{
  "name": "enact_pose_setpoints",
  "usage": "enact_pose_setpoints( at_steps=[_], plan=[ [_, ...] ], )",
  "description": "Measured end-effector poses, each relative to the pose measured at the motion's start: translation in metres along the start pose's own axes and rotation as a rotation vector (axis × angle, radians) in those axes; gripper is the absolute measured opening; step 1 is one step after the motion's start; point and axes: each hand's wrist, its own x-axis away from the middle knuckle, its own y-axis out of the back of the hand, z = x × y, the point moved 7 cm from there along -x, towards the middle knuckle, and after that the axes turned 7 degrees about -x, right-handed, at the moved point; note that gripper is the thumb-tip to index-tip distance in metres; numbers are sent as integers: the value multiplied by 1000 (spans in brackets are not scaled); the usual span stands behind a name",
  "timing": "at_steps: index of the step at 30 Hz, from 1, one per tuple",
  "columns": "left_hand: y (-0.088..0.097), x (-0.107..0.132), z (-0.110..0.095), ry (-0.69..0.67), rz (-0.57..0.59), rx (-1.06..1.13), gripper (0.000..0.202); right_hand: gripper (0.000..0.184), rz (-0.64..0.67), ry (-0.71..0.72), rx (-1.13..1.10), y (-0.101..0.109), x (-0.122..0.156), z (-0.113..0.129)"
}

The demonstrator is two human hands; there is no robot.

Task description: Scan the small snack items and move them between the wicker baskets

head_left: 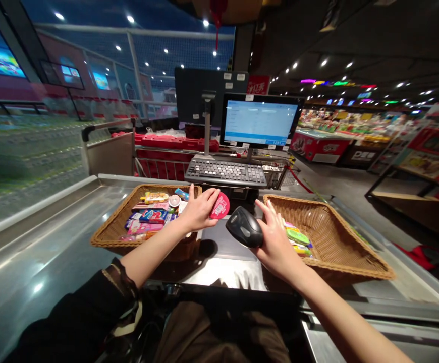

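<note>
My left hand grips a small cup with a round red lid; a barcode-like label shows on the lid. In my right hand is a black barcode scanner, its head turned left toward the cup and a short gap away from it. Under and beyond my left forearm stands a wicker basket with many packaged snacks in it. To the right, a second wicker basket holds several green and yellow packets, partly hidden by my right hand.
A lit monitor and a black keyboard stand behind the metal counter. Farther back are a shopping cart and a red freezer. Packs of bottles are stacked at left, and a shelf stands at right.
</note>
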Motion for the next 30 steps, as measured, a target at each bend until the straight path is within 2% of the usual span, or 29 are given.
enact_pose_setpoints(
  at_steps=[13,22,30],
  plan=[
    [-4,2,3,-11,25,61,92,36,62,-21,13,-3,2,5],
    [-4,2,-1,-26,32,85,92,33,30,9,13,-3,4,2],
    [-8,2,2,-16,36,79,91,32,42,8,26,-3,4,1]
  ],
)
